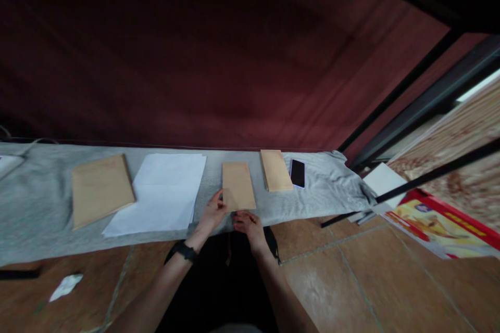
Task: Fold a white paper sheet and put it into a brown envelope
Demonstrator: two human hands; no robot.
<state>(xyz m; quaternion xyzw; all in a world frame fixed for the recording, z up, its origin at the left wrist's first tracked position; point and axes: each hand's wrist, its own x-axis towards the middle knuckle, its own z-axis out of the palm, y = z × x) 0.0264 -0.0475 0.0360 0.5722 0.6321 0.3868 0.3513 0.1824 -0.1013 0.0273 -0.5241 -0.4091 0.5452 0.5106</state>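
A small brown paper envelope (238,186) lies on the grey cloth in front of me. At its lower left corner, my left hand (214,211), with a dark band on the wrist, is closed on the edge between thumb and fingers. My right hand (249,225) is at the envelope's lower edge, its fingers bent together; whatever they may hold is hidden. Just to the right sits a stack of similar brown envelopes (276,170). White paper sheets (164,192) are spread left of my hands.
A larger brown envelope (102,187) overlaps the sheets at the left. Beyond the envelope stack is a phone (297,174). Grey cloth (328,187) covers the narrow table. A red and yellow box (441,223) and dark metal bars (402,88) are at the right.
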